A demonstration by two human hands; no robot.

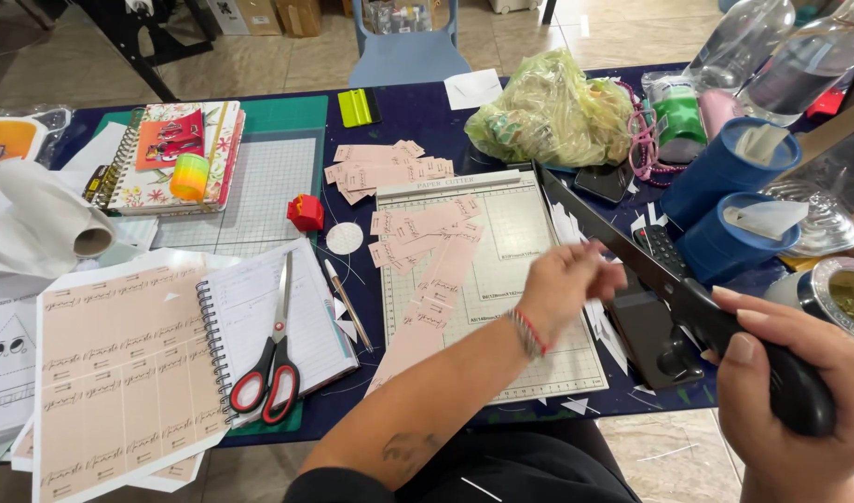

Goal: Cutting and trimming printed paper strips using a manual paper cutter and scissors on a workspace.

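Observation:
A paper cutter board [501, 307] with a grid lies in the middle of the dark blue table. Several pink printed strips [431, 247] lie across its left half. Its long black blade arm [613, 233] is raised at a slant. My right hand [785, 391] grips the arm's black handle at the lower right. My left hand [567, 284] hovers over the board's right edge just below the blade, blurred, fingers loosely apart, with nothing visible in it. White paper slivers [606, 331] lie beside the board's right edge.
More pink strips [380, 168] are piled behind the board. To the left lie a pen [348, 303], red-handled scissors [268, 363] on a spiral notebook [250, 307], and a pink printed sheet [119, 363]. Two blue cylinders [725, 168], bottles [772, 47] and a green plastic bag [553, 112] crowd the right.

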